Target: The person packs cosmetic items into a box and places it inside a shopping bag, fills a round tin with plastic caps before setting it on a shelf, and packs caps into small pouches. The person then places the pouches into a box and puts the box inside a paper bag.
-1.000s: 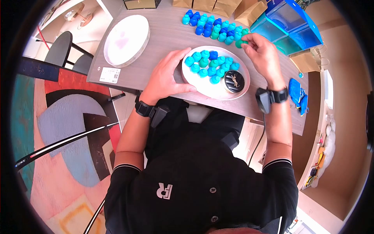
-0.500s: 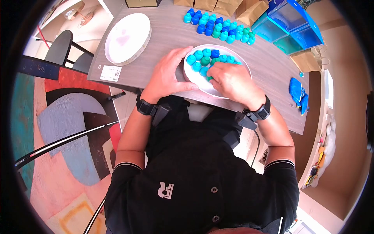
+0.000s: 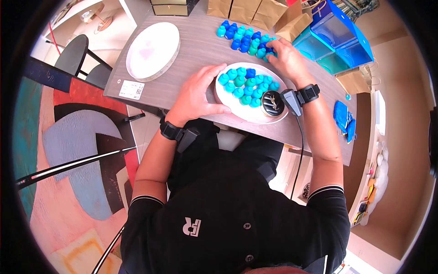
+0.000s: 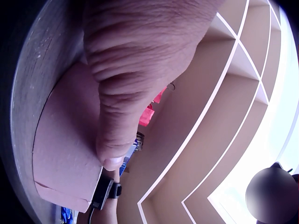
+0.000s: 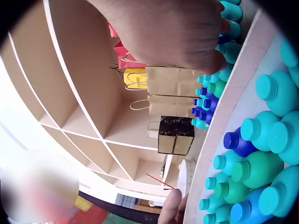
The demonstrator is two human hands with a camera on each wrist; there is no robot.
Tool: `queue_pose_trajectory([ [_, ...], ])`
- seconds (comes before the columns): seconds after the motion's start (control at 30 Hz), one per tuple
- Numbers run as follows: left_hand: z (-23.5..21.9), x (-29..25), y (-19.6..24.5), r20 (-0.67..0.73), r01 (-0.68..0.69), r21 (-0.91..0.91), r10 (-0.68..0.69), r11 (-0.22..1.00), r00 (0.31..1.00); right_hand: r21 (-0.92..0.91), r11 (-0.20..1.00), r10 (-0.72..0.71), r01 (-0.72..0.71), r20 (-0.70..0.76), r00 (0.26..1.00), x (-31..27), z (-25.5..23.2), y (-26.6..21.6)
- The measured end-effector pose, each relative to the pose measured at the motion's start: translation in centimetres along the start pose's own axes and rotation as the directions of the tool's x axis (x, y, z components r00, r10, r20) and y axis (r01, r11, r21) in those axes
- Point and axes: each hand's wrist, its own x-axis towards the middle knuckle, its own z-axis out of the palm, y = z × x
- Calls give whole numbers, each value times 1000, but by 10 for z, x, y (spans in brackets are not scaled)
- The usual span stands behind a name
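My left hand (image 3: 197,93) rests around the left end of a pale pink round box (image 3: 228,106), its straight thumb along the near wall and fingers at the far side. In the left wrist view, the thumb (image 4: 117,116) lies against the box's outer wall. Inside the box are several small teal, green and blue bottles (image 3: 238,81) and a round black compact (image 3: 273,103) with a gold monogram. My right hand (image 3: 292,61) reaches over the box to the near right end of a cluster of similar bottles (image 3: 245,44), thumb and forefinger apart beside a teal bottle.
A white round lid (image 3: 153,50) lies on the table (image 3: 196,39) to the left, near a white label (image 3: 131,90). Brown paper bags (image 3: 244,10) and a blue drawer unit (image 3: 337,36) stand at the back. A blue cloth-like packet (image 3: 342,116) lies at right.
My right hand has gone from the cluster into the box and back out to the cluster. Fewer bottles show at the cluster's right end. My left hand has kept its place at the box.
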Motion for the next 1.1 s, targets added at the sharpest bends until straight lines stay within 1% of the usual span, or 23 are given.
queue_pose_trajectory([
  [0.03,0,0,0,4,1,1,-1,1000,1000,-9,1000,26,-26,53,998,3,3,1],
  [0.17,0,-1,1,3,0,16,0,1000,1000,20,1000,7,-9,91,996,8,13,2],
  [0.23,0,-1,0,4,0,12,0,1000,1000,33,997,-73,74,-28,997,7,19,5],
  [0.27,0,-1,0,5,0,7,0,1000,1000,35,997,-71,71,-27,997,6,20,4],
  [0.33,0,0,-2,11,-3,7,3,1000,1000,119,992,-26,32,-47,999,3,19,5],
  [0.47,1,-2,-3,5,-6,7,6,1000,1000,132,991,19,-14,-35,999,-9,9,0],
  [0.53,0,-1,-3,4,-6,1,6,1000,1000,226,974,31,5,-155,987,-18,-12,-14],
  [0.57,1,-2,-3,7,-12,-8,12,1000,1000,345,938,58,-2,-152,987,-24,-26,-28],
  [0.6,1,-2,-3,9,-6,-9,6,1000,1000,348,937,59,-4,-147,987,-30,-39,-44],
  [0.67,1,-1,-4,9,-18,-8,18,1000,1000,629,776,67,-49,-5,998,-45,-56,-74],
  [0.73,2,-1,-5,13,-16,-11,16,1000,1000,537,829,-170,156,-22,985,-57,-58,-95],
  [0.77,2,-2,-5,10,-16,-12,16,1000,1000,511,813,-295,278,-50,954,-59,-54,-104],
  [0.8,3,-1,-5,13,-16,-14,16,1000,1000,501,805,-359,316,-13,933,-61,-49,-112],
  [0.87,4,-2,-4,-37,-41,-18,40,999,998,352,846,-433,400,18,901,-65,-36,-123],
  [0.9,4,-2,-4,-39,-40,-15,40,999,998,353,845,-436,403,17,900,-67,-30,-125],
  [0.97,2,-2,-2,-40,-53,23,54,998,998,218,891,-430,398,127,894,-67,-18,-126],
  [1.0,1,-2,-2,-44,-53,27,54,998,998,219,889,-434,402,125,892,-67,-14,-125],
  [1.07,1,-2,-2,3,-20,1,20,1000,1000,168,908,-414,383,225,882,-67,-9,-124],
  [1.1,1,-2,-2,2,-25,1,25,1000,1000,164,909,-413,384,224,883,-66,-11,-123],
])
